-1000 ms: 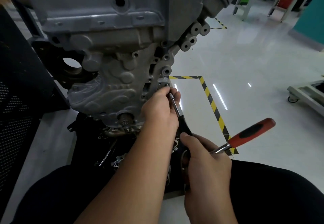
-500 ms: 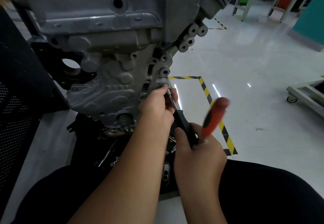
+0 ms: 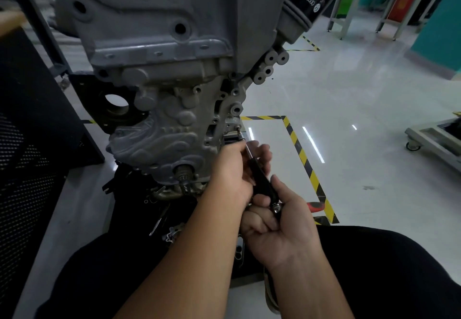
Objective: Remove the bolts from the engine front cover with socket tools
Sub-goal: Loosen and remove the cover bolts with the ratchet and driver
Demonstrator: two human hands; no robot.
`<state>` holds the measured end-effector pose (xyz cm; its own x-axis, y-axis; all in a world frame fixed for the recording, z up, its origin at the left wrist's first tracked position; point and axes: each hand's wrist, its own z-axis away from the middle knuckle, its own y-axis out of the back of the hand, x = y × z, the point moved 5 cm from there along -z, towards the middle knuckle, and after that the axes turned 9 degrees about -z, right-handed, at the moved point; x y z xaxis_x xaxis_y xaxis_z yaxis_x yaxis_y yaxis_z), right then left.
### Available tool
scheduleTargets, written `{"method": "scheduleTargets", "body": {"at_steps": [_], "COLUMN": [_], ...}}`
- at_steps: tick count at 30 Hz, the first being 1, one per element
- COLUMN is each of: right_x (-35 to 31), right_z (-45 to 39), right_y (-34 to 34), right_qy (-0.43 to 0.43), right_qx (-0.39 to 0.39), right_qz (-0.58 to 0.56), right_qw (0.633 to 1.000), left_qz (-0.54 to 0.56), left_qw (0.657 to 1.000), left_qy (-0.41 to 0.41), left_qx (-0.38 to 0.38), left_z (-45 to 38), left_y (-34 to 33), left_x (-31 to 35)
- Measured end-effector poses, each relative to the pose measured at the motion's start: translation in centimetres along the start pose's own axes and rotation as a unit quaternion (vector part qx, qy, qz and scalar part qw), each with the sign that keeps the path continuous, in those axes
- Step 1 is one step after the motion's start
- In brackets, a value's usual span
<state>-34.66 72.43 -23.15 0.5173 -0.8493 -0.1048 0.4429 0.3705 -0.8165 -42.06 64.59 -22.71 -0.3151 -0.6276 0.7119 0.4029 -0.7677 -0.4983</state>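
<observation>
Below the engine front cover (image 3: pixel 159 141), left hand (image 3: pixel 234 171) pinches a socket driver (image 3: pixel 262 181); right hand (image 3: pixel 279 229) grips its ratchet, red handle (image 3: pixel 315 206) mostly hidden.

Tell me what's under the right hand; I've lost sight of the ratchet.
Only the ratchet's red handle tip shows past the right hand, which grips its metal head. The handle's remainder is covered.

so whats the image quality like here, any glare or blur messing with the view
Head view: bright streaks of glare on the glossy white floor; the engine front cover is dimly lit and grey; the black mesh panel at the left edge is smeared and dark; wide-angle bending shows at the borders; both hands, left and right, are fairly sharp.
</observation>
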Motion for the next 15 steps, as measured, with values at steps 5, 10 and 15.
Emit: {"method": "scheduleTargets", "body": {"at_steps": [5, 10, 15], "right_x": [-1.6, -2.8, 0.3], "right_z": [0.5, 1.9, 0.5], "right_y": [0.7, -1.1, 0.1], "right_qy": [0.24, 0.376, -0.028], "right_qx": [0.102, 0.103, -0.03], "right_qz": [0.353, 0.631, 0.061], "right_qw": [0.899, 0.67, 0.997], "left_qz": [-0.055, -0.116, -0.208], "left_qw": [0.998, 0.992, 0.978], "left_qy": [0.028, -0.009, 0.014], "left_qx": [0.018, 0.043, 0.026], "left_z": [1.0, 2.0, 3.0], "left_y": [0.5, 0.3, 2.1], "left_x": [-0.1, 0.8, 1.2]}}
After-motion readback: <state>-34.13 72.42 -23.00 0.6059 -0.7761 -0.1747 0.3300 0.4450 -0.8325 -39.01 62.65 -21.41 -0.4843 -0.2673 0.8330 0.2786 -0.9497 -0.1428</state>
